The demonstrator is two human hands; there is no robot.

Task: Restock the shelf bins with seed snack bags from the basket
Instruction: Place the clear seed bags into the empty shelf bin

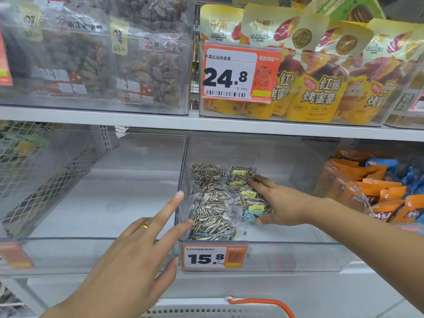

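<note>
The seed snack bags [220,198], clear packets of striped sunflower seeds with small yellow and blue labels, lie stacked against the left wall of a clear shelf bin [275,255] on the lower shelf, above an orange price tag [214,258] reading 15.8. The right hand [282,203] reaches into the bin from the right and lies against the right side of the pile, fingers straight and spread over the top bags, thumb low near the front packet, gripping nothing. The left hand [135,255], with a gold ring [144,226] on one finger, hovers open just outside the bin's left wall, fingers extended toward the pile, its fingertips at the wall. The basket [218,309], white with an orange handle, shows at the bottom edge
</note>
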